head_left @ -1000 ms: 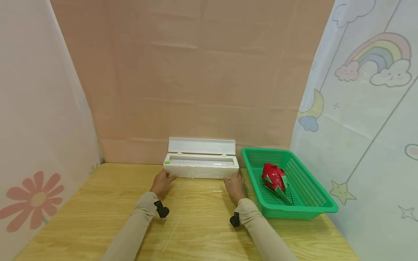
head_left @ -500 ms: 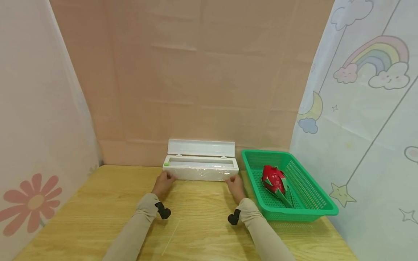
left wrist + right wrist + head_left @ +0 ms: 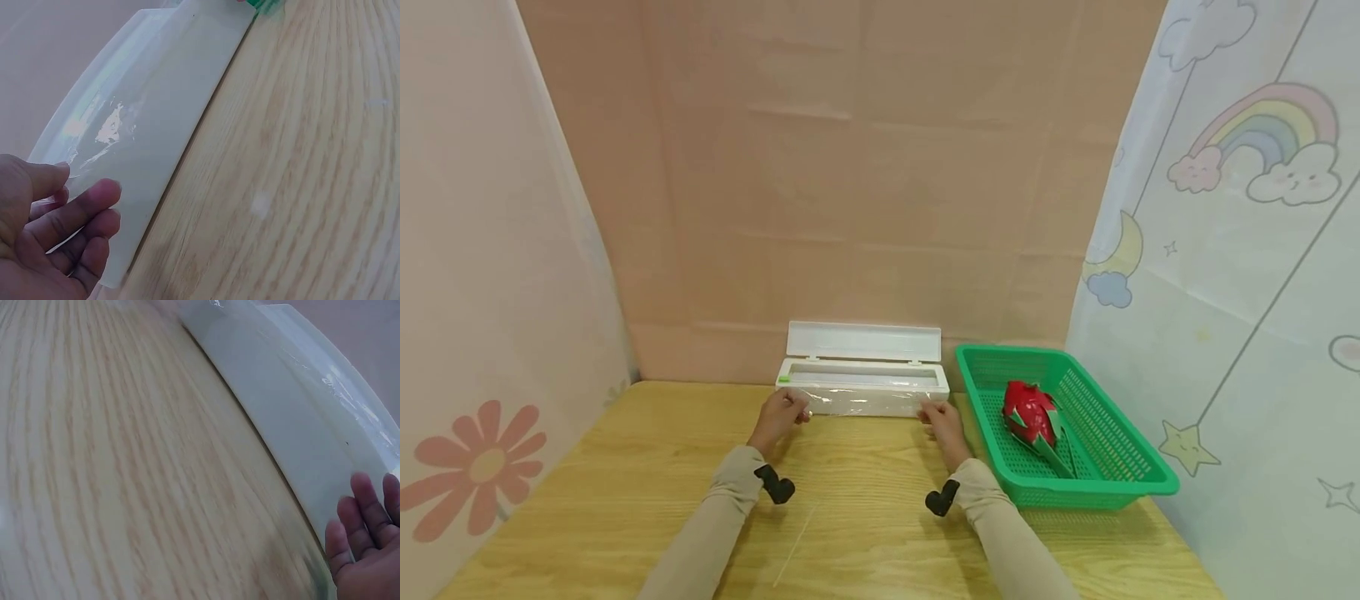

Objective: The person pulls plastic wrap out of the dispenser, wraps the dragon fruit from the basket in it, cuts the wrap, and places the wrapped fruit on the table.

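The left hand (image 3: 778, 414) pinches the clear film (image 3: 857, 401) between thumb and finger; the right hand (image 3: 946, 423) seems to pinch its other end, though the wrist view crops those fingertips. The film spans the front of the box (image 3: 944, 380), left of the basket (image 3: 1075, 482).

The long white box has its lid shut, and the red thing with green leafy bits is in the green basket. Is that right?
Not quite: the lid isn't shut. The head view shows it open, tipped up at the back of the long white box. The red thing with green leafy bits is in the green basket, just as you said.
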`<state>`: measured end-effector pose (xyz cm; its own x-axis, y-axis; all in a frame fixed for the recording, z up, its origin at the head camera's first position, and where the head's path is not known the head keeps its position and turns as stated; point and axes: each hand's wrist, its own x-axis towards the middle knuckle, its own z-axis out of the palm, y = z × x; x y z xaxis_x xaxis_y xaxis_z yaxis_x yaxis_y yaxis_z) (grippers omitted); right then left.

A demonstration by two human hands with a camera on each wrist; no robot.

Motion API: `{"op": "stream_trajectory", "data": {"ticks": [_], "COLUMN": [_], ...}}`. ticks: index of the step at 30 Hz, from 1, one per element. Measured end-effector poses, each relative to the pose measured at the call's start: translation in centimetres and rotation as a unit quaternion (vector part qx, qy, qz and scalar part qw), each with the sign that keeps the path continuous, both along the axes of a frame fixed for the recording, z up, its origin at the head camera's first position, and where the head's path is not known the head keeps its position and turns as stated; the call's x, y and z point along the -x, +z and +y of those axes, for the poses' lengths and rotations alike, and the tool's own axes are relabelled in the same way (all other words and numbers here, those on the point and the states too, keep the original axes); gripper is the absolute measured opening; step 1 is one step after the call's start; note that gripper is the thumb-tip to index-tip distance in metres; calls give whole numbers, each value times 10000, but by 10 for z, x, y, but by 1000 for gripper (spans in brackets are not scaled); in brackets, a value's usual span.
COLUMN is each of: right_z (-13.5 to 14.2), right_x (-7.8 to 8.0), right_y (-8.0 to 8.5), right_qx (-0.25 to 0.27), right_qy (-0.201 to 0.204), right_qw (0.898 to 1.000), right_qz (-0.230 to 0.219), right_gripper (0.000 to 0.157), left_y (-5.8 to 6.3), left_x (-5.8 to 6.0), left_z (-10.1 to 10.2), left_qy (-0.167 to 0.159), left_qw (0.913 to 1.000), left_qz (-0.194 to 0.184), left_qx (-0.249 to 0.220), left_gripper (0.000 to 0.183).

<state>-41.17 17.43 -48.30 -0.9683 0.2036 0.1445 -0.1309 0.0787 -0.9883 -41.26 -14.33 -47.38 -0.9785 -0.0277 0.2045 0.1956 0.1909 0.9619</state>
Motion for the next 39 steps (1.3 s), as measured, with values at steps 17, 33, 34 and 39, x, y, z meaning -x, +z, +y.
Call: {"op": "stream_trajectory", "data": {"ticks": [17,33,34,39], "right_z": [-3,-18,-19,-23], "right_x": [-11,-12,-12,-10], "right_y": [8,25,26,37], "right_qx": [1232,1785,1823,2030], "right_qy": [0,-922,-953,-1041], "right_qw": [9922,9735,9726,9675], "right_qz": [162,1092,1081,1096], "right_gripper": [24,14,14,13], "left_y": [7,22,23,30], "left_x": [-11,-13,-13,-11], "left_z": [-2,-4,-4,-2], "left_qy": [207,408,407,315], "left_qw": [9995,9954,9949,9926], "left_qz": [-77,-256,-245,-91], "left_qx": [-246,-826,-894,-1166], "left_gripper": [21,26,27,31]}}
